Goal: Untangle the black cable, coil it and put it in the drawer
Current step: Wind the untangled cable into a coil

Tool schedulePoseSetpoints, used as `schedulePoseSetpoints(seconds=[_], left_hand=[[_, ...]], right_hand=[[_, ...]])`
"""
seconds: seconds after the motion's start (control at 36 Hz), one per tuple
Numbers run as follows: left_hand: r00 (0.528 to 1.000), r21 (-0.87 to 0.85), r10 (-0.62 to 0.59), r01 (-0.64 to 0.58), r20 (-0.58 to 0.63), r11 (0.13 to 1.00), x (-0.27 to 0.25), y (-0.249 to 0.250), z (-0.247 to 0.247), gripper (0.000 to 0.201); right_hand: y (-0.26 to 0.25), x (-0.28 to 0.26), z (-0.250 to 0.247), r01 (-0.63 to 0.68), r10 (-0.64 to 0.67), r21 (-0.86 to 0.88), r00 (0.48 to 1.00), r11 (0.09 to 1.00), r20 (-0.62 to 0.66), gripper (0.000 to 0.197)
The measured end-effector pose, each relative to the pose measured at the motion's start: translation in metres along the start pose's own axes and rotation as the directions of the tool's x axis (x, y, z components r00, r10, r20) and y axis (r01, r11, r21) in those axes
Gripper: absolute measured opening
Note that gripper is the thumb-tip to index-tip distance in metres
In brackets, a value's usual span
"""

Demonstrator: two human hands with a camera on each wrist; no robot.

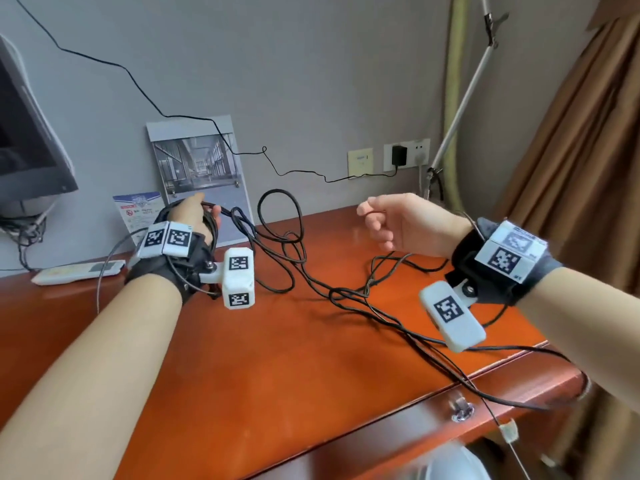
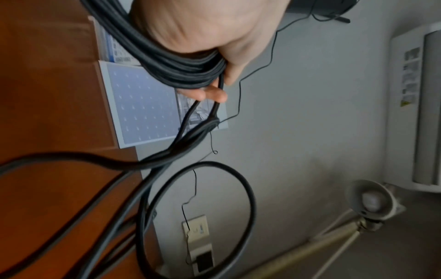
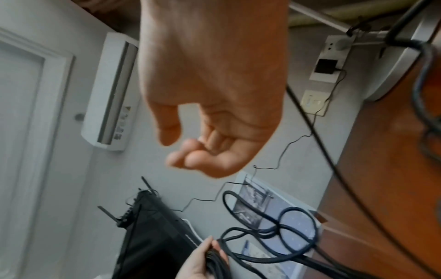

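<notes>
While gripping a bundle of finished coils at centre left of the head view, left hand (image 1: 194,216) feeds from black cable (image 1: 346,296), trailing loose and tangled rightward across desk (image 1: 242,358) toward lower right. Right hand (image 1: 401,223), loosely curled, holding nothing, hovering just above the nearest slack. Drawer (image 1: 381,438) shut, lower right.

Black cable (image 1: 313,284): thin, long, partly wound in loops in left hand (image 1: 188,216), rest still knotted on worktop (image 1: 242,358), one end hanging over edge
</notes>
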State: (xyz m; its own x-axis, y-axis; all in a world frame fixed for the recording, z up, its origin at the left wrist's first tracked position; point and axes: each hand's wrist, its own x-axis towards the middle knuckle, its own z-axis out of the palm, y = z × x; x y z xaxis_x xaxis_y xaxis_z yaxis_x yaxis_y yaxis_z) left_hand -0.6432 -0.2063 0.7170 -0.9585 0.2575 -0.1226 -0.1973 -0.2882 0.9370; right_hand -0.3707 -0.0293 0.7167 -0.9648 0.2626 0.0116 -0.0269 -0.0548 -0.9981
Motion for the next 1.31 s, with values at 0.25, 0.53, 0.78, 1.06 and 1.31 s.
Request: schedulePoseSetpoints(seconds=[0.25, 0.53, 0.78, 1.06, 1.31], left_hand=[[0.988, -0.045, 0.045, -0.039, 0.149, 0.998, -0.038, 0.005, 0.027, 0.024], [0.976, -0.01, 0.144, -0.145, 0.161, 0.989, -0.069, 0.009, 0.038, 0.016], [0.978, -0.002, 0.169, -0.17, 0.125, 0.985, -0.064, 0.013, 0.023, 0.016], [0.989, 0.006, 0.144, -0.144, 0.024, 0.99, -0.035, 0.018, -0.007, 0.018], [0.992, 0.0, 0.123, -0.123, -0.026, 0.992, -0.016, 0.029, -0.039, 0.019]], right_hand=[[-0.03, 0.007, 0.034, 0.105, -0.107, 0.038, 0.992, 0.994, 0.065, 0.02], [0.053, 0.029, 0.071, -0.274, 0.25, -0.922, 0.946, 0.272, -0.207, 0.036], [0.018, 0.031, 0.067, -0.115, 0.359, -0.979, 0.932, 0.17, -0.047, 0.024], [-0.037, 0.01, 0.043, -0.132, 0.55, -0.991, 0.83, 0.032, -0.093, 0.018], [-0.051, 0.004, 0.045, -0.381, 0.658, -0.91, 0.646, -0.161, -0.387, 0.064]])
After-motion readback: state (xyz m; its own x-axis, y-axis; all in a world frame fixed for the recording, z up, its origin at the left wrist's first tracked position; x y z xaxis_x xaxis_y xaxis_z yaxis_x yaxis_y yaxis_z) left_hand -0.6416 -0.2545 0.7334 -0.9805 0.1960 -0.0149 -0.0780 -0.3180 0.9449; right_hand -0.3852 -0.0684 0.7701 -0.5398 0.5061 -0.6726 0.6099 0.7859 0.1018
